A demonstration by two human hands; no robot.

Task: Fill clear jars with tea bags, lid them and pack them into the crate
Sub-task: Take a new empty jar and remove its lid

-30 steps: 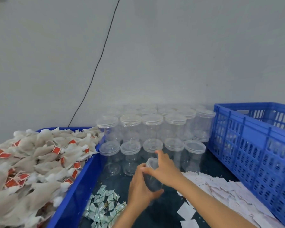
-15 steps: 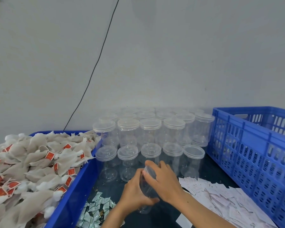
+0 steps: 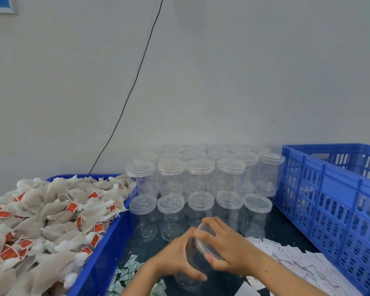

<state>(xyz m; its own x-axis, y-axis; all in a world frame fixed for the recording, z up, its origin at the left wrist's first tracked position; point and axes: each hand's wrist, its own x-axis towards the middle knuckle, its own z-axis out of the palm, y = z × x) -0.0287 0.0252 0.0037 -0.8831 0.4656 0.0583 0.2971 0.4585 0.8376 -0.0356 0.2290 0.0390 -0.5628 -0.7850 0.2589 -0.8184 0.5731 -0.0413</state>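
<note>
While both hands are working at the front of the table, the scene is reading like this:

Jar: a clear, thin-walled plastic cylinder, the jar (image 3: 187, 272) is tilting between the two hands, low and centre, just above the dark glossy table (image 3: 286, 236); no tea bags are showing inside it.
Lid: a round, clear, ridged lid (image 3: 205, 242) is sitting at the jar's mouth; whether it is seated or lifted off I cannot tell.
Left hand: the left hand (image 3: 175, 257) is curling round the jar's body, thumb across the front, gripping it.
Right hand: the right hand (image 3: 229, 248) is cupping the lid from above, fingers bent round its rim and holding it.
Stock: lidded clear jars (image 3: 199, 184) are standing upright in tight rows behind the hands, some stacked two high, reaching back to the wall.
Tea bags: soft, crumpled off-white tea bags (image 3: 51, 210) with red paper tags are heaping in a blue tub (image 3: 107, 253) on the left.
Crate: a rigid blue crate (image 3: 329, 199) with slotted walls is standing on the right, beside the jars.
Papers: flat white slips (image 3: 297, 263) are lying scattered beside the crate; small greenish sachets (image 3: 126, 272) are lying beside the tub.
</note>
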